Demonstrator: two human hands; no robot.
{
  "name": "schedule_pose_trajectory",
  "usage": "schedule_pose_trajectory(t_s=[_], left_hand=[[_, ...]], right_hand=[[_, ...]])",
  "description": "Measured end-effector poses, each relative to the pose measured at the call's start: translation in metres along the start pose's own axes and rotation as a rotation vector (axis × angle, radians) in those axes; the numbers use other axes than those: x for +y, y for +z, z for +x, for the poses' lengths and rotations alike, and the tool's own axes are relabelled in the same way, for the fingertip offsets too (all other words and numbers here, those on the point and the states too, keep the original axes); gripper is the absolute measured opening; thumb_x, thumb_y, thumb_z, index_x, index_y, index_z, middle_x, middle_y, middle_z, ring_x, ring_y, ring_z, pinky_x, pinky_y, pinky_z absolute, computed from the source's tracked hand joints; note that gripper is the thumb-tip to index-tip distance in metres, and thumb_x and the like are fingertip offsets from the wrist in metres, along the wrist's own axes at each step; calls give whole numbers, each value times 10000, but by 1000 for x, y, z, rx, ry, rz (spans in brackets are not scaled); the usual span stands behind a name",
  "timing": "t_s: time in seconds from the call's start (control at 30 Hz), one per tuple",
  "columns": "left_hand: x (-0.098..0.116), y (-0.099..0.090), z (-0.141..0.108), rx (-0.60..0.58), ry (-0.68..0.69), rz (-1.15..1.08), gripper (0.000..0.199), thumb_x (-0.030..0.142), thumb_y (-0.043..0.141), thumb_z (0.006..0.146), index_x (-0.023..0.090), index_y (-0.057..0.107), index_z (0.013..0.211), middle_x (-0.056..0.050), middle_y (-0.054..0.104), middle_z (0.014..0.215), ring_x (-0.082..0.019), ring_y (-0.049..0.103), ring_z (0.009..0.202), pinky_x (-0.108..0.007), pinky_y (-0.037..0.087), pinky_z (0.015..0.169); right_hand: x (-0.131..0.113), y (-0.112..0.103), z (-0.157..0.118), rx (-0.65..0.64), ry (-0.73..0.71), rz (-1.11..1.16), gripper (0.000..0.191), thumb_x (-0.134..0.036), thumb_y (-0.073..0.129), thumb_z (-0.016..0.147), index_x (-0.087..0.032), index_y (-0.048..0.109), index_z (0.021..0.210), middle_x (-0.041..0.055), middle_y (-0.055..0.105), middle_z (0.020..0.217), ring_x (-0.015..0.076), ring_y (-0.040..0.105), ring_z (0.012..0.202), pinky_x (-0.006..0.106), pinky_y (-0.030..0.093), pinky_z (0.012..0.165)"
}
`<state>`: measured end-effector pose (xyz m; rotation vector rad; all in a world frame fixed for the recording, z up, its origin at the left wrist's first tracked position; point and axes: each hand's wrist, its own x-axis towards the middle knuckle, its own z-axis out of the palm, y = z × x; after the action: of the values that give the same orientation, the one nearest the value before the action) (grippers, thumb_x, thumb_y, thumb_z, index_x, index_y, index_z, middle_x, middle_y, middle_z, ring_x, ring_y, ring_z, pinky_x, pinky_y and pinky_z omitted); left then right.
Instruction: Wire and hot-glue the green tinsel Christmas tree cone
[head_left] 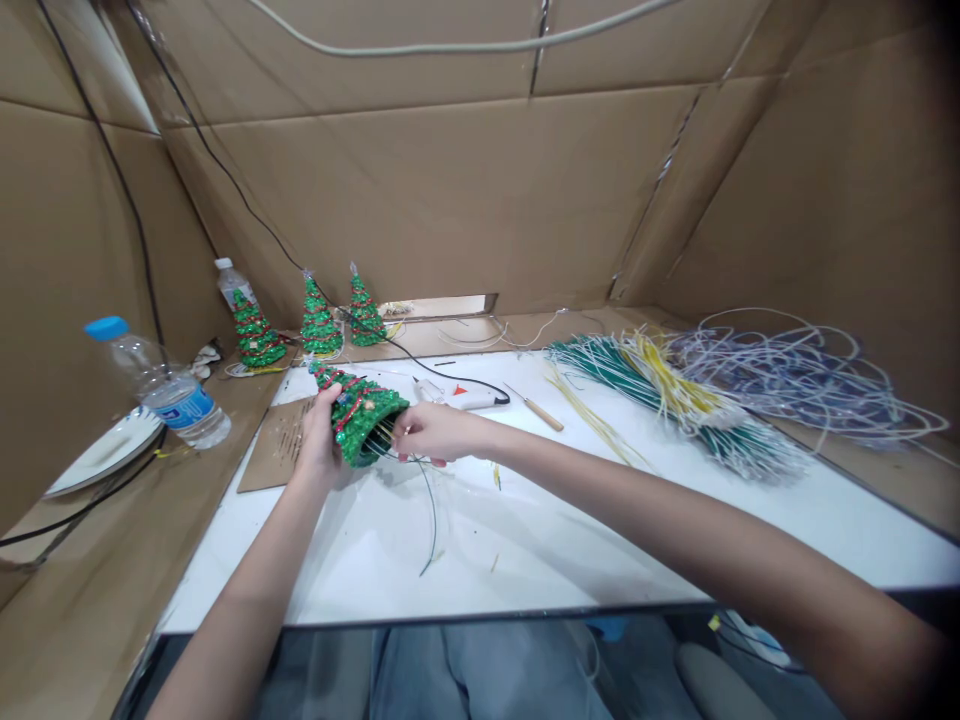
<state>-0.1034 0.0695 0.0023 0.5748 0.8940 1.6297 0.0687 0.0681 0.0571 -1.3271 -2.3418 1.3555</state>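
Green tinsel tree: up off the table, left of centre, tilted on its side, hollow base turned toward the right hand. Left hand has its grip wrapped round the tree's body. Right hand's fingers bunch at the base mouth by thin strands; whether that grip is clenched on them, we can't tell. We read the step as working strands inside the base; next move, we'd judge, calls for a steady left hold and fine finger work at the mouth. One loose dark strand trails below and could snag.

Just beyond the right hand: glue gun, then wooden-handled awl. Keep the forearm off both. Cardboard piece lies beneath and left of the left hand. Open room: bare white top from the hands to the near edge, which runs just before the lap. Right rear is crowded: strand bundle, wire tangle. Three finished-looking trees stand behind, near the cardboard wall.
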Motion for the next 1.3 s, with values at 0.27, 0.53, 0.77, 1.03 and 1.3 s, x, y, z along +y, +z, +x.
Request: schedule_pose_trajectory(t_s=[0.27, 0.53, 0.77, 1.03, 1.3], left_hand=[[6, 3, -2, 11, 7, 12, 334, 438, 678, 667, 143, 648, 822, -20, 724, 715, -184, 676, 628, -289, 547, 679], [2, 0, -1, 27, 6, 9, 285, 385, 716, 663, 172, 648, 838, -5, 715, 689, -235, 705, 728, -328, 560, 721], [6, 3, -3, 17, 21, 12, 278, 398, 692, 670, 157, 655, 802, 1, 718, 693, -173, 675, 621, -271, 547, 669], [8, 3, -4, 18, 6, 18, 279, 383, 686, 667, 147, 666, 815, -7, 728, 705, -167, 675, 619, -260, 539, 654], [3, -2, 0, -41, 12, 31, 308, 377, 748, 622, 139, 662, 797, -2, 716, 687, -148, 663, 584, -227, 514, 603]], right_hand=[[5, -3, -9, 2, -119, 167, 205, -300, 550, 796, -140, 642, 886, 30, 694, 882, 24, 391, 487, 170, 280, 438], [21, -5, -4, 48, 0, 58, 100, -190, 579, 698, -127, 653, 718, -18, 614, 629, 45, 401, 468, 186, 296, 452], [9, -11, -27, -146, 17, 41, 92, -261, 570, 764, -186, 599, 808, -59, 545, 684, 38, 487, 475, 162, 311, 417], [14, -13, -28, -49, 78, -7, 162, -284, 555, 780, -164, 663, 793, -28, 586, 713, 28, 445, 456, 170, 281, 389], [33, -13, -27, 100, 182, -120, 213, -314, 543, 753, -185, 702, 813, 11, 644, 751, 104, 600, 620, 182, 391, 464]])
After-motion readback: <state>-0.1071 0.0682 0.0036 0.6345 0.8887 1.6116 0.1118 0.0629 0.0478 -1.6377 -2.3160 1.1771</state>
